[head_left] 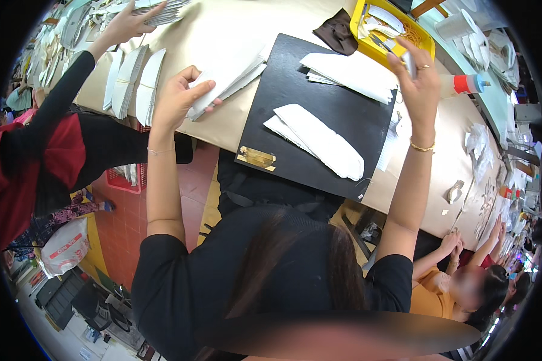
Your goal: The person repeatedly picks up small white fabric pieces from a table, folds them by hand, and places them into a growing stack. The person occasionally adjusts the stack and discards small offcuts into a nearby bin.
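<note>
On the near half of the black board (pixel 334 103) lies a fanned stack of white pieces (pixel 316 141), its long axis slanting from the board's left side down to its near right corner. Behind it, on the board's far right part, a second white stack (pixel 352 72) runs at a similar slant, its right end at the board's right edge. That stack lies to the left of the right hand (pixel 420 81), which is clearly the nearer of the two. The right hand is just beyond the board's right edge, forearm reaching away from the body, fingers bent and drawn in around a small pale object (pixel 409 62); I cannot tell what it is or how firmly they grip. Left of the board, the left hand (pixel 186 95) is clamped on a bundle of white pieces (pixel 238 75), thumb on top, fingers under, the bundle's long axis pointing toward the board's far left edge. Past the board's far right corner sits a yellow tray (pixel 362 48); well off its left side, a co-worker's hand (pixel 129 24) holds another stack (pixel 165 12).
</note>
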`<state>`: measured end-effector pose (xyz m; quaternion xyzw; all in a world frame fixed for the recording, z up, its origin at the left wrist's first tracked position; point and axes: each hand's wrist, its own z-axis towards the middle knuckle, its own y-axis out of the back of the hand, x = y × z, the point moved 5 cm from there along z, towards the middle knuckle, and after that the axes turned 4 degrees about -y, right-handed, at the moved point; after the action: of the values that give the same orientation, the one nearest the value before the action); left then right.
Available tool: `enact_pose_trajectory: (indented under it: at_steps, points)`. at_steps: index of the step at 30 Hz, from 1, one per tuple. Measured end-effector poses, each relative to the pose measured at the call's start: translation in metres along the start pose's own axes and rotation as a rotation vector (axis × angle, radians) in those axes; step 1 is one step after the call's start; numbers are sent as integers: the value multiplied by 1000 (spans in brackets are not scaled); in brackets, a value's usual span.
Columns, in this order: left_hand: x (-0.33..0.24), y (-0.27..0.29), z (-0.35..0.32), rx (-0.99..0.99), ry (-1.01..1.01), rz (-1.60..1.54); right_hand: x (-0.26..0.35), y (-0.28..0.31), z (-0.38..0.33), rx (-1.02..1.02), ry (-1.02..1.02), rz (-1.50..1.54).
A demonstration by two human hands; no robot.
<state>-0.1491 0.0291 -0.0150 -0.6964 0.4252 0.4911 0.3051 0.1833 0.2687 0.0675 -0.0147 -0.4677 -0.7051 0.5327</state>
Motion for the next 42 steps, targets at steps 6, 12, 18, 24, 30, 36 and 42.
enact_pose_trajectory:
  at_steps: [6,12,18,24,30,36,42]
  points:
    - [35,46,-12,-306,-25,886,18,-66,-3,202,11,-82]
    - [17,-3,-39,-377,-327,1024,29,-116,-28,453,9,-297]
    - [35,-109,-29,118,-475,751,57,-90,-62,532,21,-64]
    - [24,-128,-35,81,-569,714,84,-65,-106,496,-85,0]
    - [28,-128,-46,258,-116,134,102,-81,-129,435,-144,125]
    - [26,-119,-57,351,-102,5,102,-80,-128,522,-185,171]
    - [95,-68,-104,910,241,133,90,-96,-132,598,-133,11]
